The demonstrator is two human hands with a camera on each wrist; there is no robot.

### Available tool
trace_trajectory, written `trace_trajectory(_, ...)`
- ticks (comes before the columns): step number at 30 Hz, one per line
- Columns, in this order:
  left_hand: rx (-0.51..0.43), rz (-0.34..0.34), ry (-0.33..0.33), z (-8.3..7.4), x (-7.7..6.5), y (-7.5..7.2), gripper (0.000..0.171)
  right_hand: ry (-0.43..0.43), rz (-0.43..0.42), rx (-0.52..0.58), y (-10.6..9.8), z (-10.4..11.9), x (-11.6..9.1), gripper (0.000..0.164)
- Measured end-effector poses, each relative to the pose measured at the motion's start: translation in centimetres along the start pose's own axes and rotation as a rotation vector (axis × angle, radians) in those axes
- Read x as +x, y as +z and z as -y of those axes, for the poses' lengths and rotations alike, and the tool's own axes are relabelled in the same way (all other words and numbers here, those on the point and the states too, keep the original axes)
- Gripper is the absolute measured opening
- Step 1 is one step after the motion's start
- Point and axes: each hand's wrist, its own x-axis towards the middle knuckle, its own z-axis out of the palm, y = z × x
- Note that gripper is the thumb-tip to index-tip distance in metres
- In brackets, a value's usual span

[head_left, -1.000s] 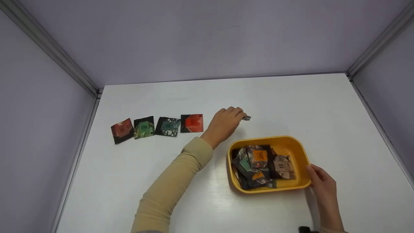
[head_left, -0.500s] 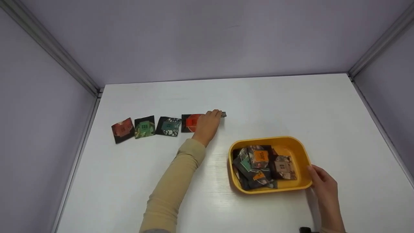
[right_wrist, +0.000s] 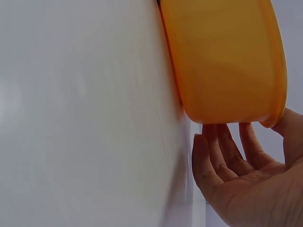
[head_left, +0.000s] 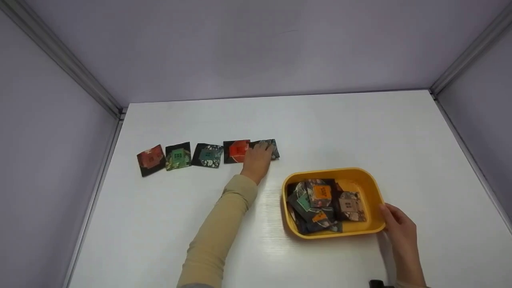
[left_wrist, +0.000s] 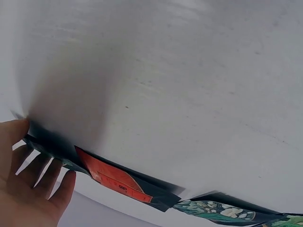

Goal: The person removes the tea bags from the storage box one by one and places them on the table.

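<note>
In the head view, my left hand (head_left: 257,159) lies over a dark, floral-patterned square sachet (head_left: 275,149) on the table, its fingers spread across it. In the left wrist view, the thumb and fingertips touch that sachet's edges, and part of it is hidden. Just left of it lies a red and black sachet (head_left: 237,151), close against it. My right hand (head_left: 401,226) grips the right end of a yellow plastic tub (head_left: 374,222), thumb on the rim and fingers against the outer wall (right_wrist: 227,85). Several similar sachets (head_left: 320,197) are heaped inside the tub, mostly at its left.
Farther left in the same row lie a blue-green sachet (head_left: 208,155), a green one (head_left: 178,156) and a tilted dark red one (head_left: 151,160). The white table (head_left: 360,132) is bounded by a pale wall (head_left: 256,48) behind and side panels left and right.
My left hand has moved left with the sachet and lowered it flat beside the red one; its fingers are now spread over it. The right hand and tub stay put.
</note>
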Motion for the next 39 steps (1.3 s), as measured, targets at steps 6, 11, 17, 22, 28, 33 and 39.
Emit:
trace_trajectory(6, -0.003, 0.058, 0.011, 0.1, 0.0, -0.4, 0.039, -0.013, 0.004, -0.002, -0.1, 0.0, 0.0, 0.082)
trace_trajectory(11, -0.011, 0.015, 0.059, 0.2, 0.3, -1.3, 0.035, -0.018, 0.008, -0.002, 0.0, 0.0, -0.1, 0.077)
trace_trajectory(17, -0.038, -0.094, 0.146, -0.2, 0.6, -3.7, 0.030, -0.024, 0.015, 0.006, 0.1, 0.0, -0.1, 0.078)
trace_trajectory(22, -0.157, -0.111, 0.138, -1.7, 0.5, -6.2, 0.027, -0.040, -0.001, -0.008, 0.1, -0.1, -0.3, 0.076)
trace_trajectory(28, -0.139, -0.151, 0.241, -4.4, -0.1, -8.2, 0.025, -0.020, -0.010, 0.003, 0.0, -0.1, -0.1, 0.079)
trace_trajectory(33, -0.079, -0.171, 0.387, -7.2, -0.6, -9.1, 0.026, 0.012, -0.002, 0.007, 0.0, 0.1, 0.1, 0.080)
trace_trajectory(39, 0.047, -0.129, 0.629, -11.3, -1.6, -8.7, 0.027, 0.030, 0.011, -0.001, 0.0, 0.2, 0.1, 0.080)
